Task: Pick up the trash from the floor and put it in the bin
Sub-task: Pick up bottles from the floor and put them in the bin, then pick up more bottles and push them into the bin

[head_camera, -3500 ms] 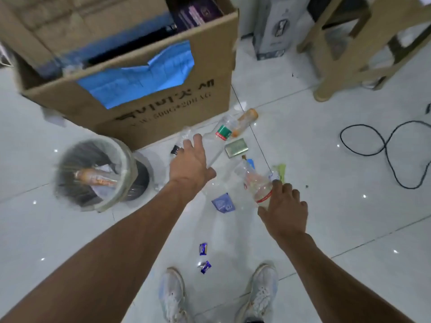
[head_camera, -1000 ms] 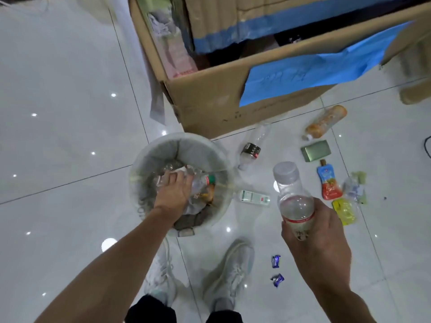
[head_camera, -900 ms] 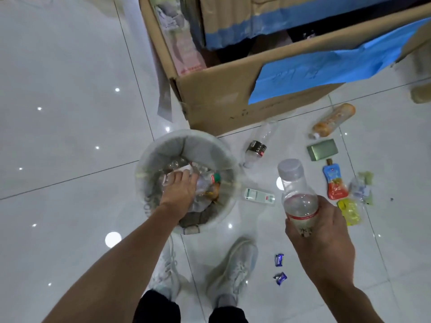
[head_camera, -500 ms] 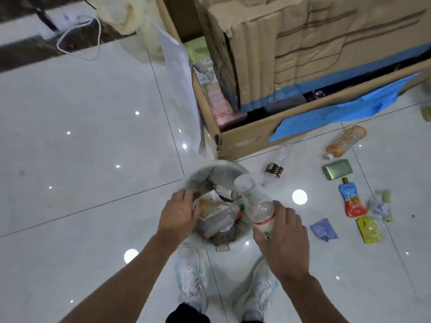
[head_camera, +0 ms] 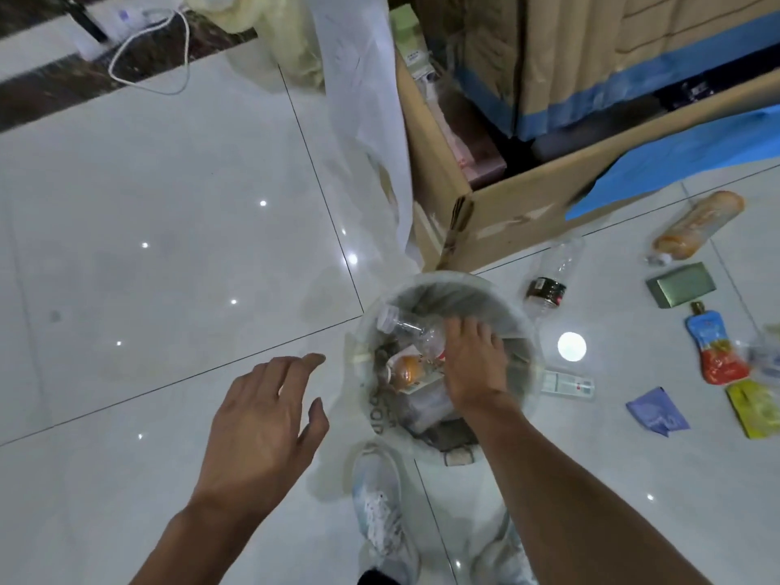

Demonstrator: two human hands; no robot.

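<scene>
The round bin, lined with a clear bag, stands just in front of my shoes and holds several bottles and wrappers. My right hand is down inside it, closed around the base of a clear water bottle that lies with its cap to the upper left. My left hand hovers open over the floor to the left of the bin. On the floor to the right lie a clear bottle with a dark label, an orange bottle, a green flat box, a blue-red pouch, a yellow wrapper, a purple wrapper and a small white box.
A big cardboard box with a blue sheet over its edge stands right behind the bin. A white plastic sheet hangs down its left side. A white cable lies at the far left. My shoes are below the bin.
My right hand has gone from above the bin's rim down into it with the clear bottle. My left hand has come out of the bin and moved left, open.
</scene>
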